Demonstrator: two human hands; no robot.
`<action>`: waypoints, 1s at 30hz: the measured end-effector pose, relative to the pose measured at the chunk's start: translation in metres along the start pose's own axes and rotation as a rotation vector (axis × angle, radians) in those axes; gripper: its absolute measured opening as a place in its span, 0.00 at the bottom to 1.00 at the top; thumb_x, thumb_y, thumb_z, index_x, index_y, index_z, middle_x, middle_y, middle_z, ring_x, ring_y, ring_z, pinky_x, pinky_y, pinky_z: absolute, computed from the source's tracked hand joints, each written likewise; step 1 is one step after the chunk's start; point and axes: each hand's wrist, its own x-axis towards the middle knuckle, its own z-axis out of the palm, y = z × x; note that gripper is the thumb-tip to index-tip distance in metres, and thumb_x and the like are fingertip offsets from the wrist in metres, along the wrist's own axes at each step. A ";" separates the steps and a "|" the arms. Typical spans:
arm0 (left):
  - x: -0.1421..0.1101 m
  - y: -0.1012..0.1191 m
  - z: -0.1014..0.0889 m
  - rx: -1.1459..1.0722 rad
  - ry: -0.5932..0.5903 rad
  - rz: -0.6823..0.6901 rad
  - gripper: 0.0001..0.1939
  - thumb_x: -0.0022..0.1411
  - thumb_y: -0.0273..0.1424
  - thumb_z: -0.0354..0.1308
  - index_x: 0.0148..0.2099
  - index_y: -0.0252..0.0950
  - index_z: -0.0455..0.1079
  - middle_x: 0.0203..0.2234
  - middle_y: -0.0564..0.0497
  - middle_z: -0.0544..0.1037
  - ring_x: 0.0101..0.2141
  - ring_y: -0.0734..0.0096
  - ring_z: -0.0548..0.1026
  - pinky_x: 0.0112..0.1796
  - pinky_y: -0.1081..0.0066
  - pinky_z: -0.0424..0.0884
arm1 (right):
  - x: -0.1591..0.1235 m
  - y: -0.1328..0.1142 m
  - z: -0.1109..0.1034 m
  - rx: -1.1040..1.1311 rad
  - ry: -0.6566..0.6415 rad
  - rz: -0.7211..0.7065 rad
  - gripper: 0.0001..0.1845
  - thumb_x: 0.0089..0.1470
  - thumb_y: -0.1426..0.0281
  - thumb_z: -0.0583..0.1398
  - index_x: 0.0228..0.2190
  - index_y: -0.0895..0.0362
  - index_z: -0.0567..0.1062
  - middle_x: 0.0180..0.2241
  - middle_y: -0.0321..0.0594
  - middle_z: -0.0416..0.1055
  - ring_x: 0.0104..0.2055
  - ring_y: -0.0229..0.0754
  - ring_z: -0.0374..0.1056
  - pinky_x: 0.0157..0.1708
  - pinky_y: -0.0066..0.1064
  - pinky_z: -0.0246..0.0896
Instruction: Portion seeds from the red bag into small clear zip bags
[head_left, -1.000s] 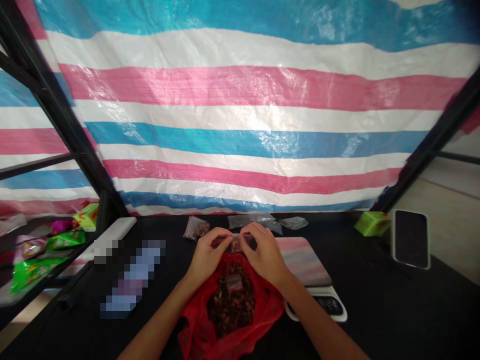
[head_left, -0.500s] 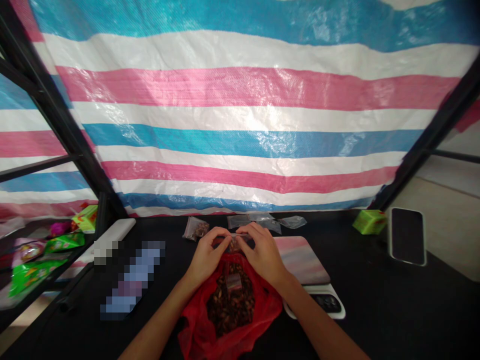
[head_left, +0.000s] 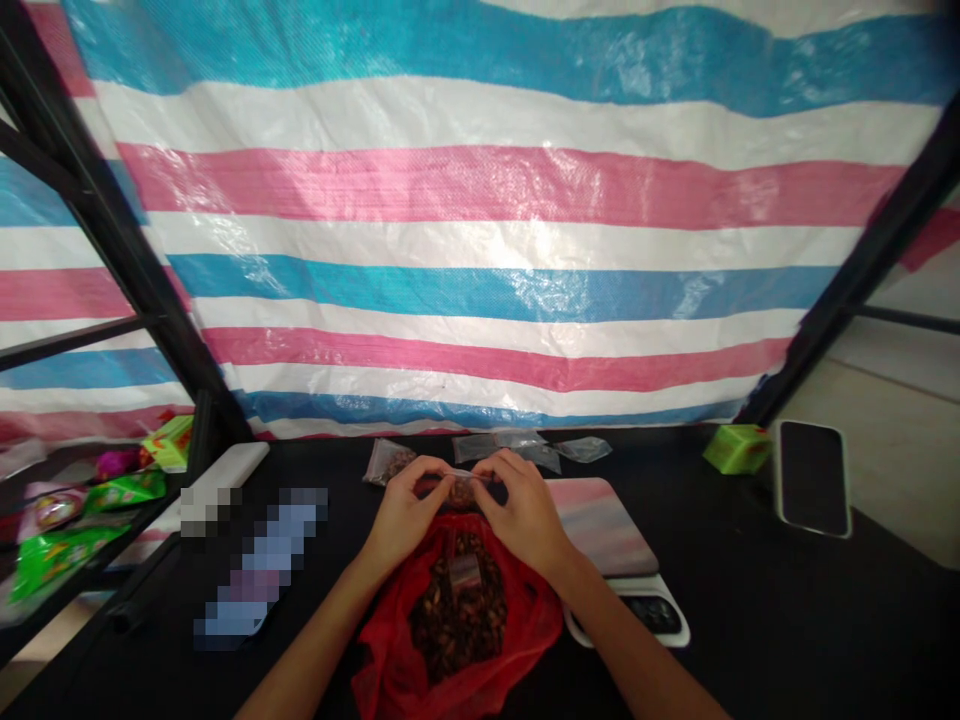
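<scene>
A black worktop (head_left: 757,610) stands before a tarpaulin of blue, white and pink stripes (head_left: 480,210). Beyond its left edge, a lower shelf carries bright green foil snack packets (head_left: 67,562) and a small green-and-yellow carton (head_left: 171,443). At the left end of the worktop lies a white rectangular slab (head_left: 234,472), partly pixelated. To its right lies an elongated object, obscured by pixelation (head_left: 262,565).

Near the far edge sits a small clear plastic bag of brown pieces (head_left: 388,461), just beside the left hand (head_left: 405,518). The left and right hands meet at centre, with their fingers pinched together on the upper edge of a small clear zip bag (head_left: 461,490), which is clamped between them and holds brown pieces. Directly below, at the near edge, an open red plastic bag (head_left: 525,640) holds a heap of brown chunky pieces (head_left: 450,630), with a small filled clear bag (head_left: 465,573) lying on top.

Flat clear plastic bags (head_left: 525,450) lie along the far edge behind the right hand (head_left: 525,518). Further right are a pink-and-grey pad (head_left: 600,525) resting on a white-cased phone (head_left: 652,617), a green cube carton (head_left: 739,449) and a black phone in a white case (head_left: 814,478).
</scene>
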 end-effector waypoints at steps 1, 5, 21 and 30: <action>0.000 0.001 0.000 -0.007 -0.013 -0.006 0.08 0.64 0.36 0.62 0.39 0.36 0.76 0.36 0.49 0.79 0.39 0.66 0.78 0.41 0.69 0.78 | 0.000 0.000 0.000 -0.002 -0.005 -0.002 0.02 0.61 0.72 0.62 0.36 0.52 0.76 0.38 0.38 0.75 0.42 0.46 0.70 0.43 0.37 0.57; -0.001 0.007 0.001 -0.040 -0.062 -0.024 0.08 0.63 0.36 0.63 0.38 0.36 0.76 0.35 0.50 0.79 0.37 0.67 0.78 0.41 0.69 0.78 | -0.001 0.001 0.001 -0.007 -0.017 -0.013 0.04 0.62 0.73 0.61 0.35 0.53 0.75 0.38 0.38 0.75 0.43 0.46 0.70 0.43 0.37 0.56; -0.004 0.019 0.000 0.151 -0.161 0.101 0.08 0.69 0.33 0.57 0.38 0.37 0.74 0.34 0.51 0.76 0.36 0.69 0.74 0.38 0.71 0.69 | -0.006 -0.006 0.004 -0.010 -0.048 -0.055 0.04 0.62 0.74 0.60 0.36 0.53 0.73 0.36 0.38 0.73 0.41 0.46 0.68 0.42 0.38 0.56; 0.002 0.011 -0.013 0.332 0.040 0.098 0.11 0.68 0.37 0.57 0.35 0.37 0.74 0.29 0.52 0.76 0.31 0.68 0.72 0.34 0.70 0.66 | -0.005 -0.004 0.004 0.010 0.011 -0.074 0.13 0.64 0.71 0.61 0.50 0.50 0.75 0.46 0.41 0.73 0.51 0.48 0.68 0.50 0.40 0.59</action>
